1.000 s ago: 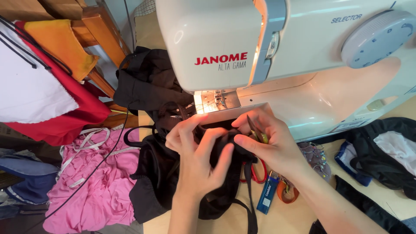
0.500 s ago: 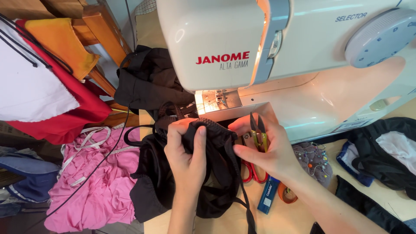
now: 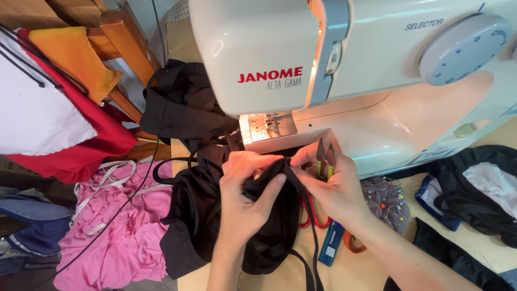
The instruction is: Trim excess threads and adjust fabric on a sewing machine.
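Two hands: both busy on one bunched-up piece of black fabric (image 3: 269,215), right in front of the sewing machine (image 3: 344,81).
Left hand (image 3: 245,196): fingers clamped on the top fold of the fabric, thumb pressing it from the front.
Right hand (image 3: 334,188): fingertips pinched together on the same fold, with small thread snips (image 3: 325,159) tucked in the palm, yellow-green handle, blades pointing up, a bit apart.
Fabric: dark and a little shiny, crumpled, hanging from the machine bed down over the table edge, with a thin black strap trailing below it.
Machine: cream with a pale blue dial, lamp lit over the needle plate, just behind the fingers.
Pincushion (image 3: 385,202): greyish, holding lots of coloured pins, just right of the right wrist.
Under the hands: red-handled scissors (image 3: 308,215) and a blue pen-shaped thing (image 3: 329,242), half hidden.
Piles: pink garment (image 3: 121,226) down left, red and white cloth (image 3: 54,124) over a wooden chair, more black clothing (image 3: 468,188) on the right.
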